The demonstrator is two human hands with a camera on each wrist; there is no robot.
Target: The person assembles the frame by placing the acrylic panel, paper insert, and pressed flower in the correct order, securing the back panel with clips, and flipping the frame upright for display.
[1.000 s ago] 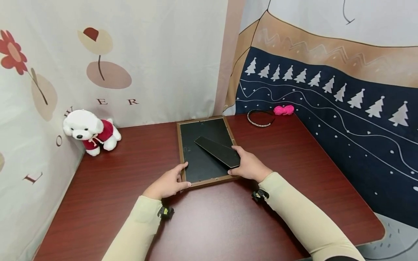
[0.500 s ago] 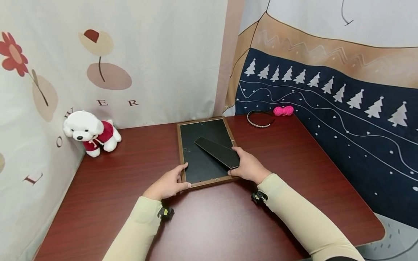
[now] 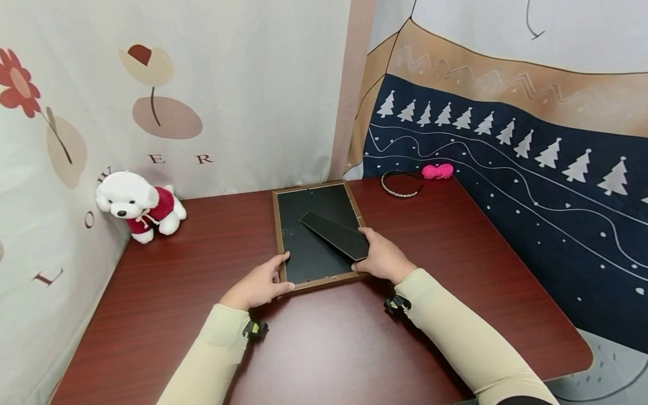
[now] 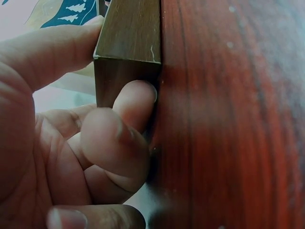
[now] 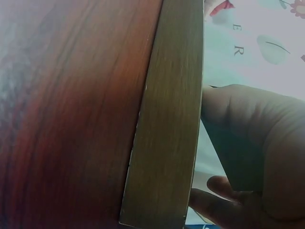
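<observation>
A wooden picture frame (image 3: 306, 256) lies face down on the table, its black back upward. A black easel stand (image 3: 336, 236) slants across that back, its wide end beside my right hand (image 3: 386, 257). My left hand (image 3: 258, 285) grips the near left corner; in the left wrist view the thumb lies on the upper edge and the other fingers curl against the side of the wood (image 4: 126, 38). With my right hand I hold the near right corner. The right wrist view shows its thumb at the near rail (image 5: 167, 119) and fingers behind, partly hidden.
A white plush dog (image 3: 136, 205) in a red top sits at the back left of the reddish-brown table (image 3: 324, 349). Farther right lie a headband (image 3: 400, 194) and a pink yarn bundle (image 3: 437, 171). Printed curtains (image 3: 253, 101) border the table's far side.
The whole head view has shifted slightly. Both hands keep their places on the picture frame, which stays where it was.
</observation>
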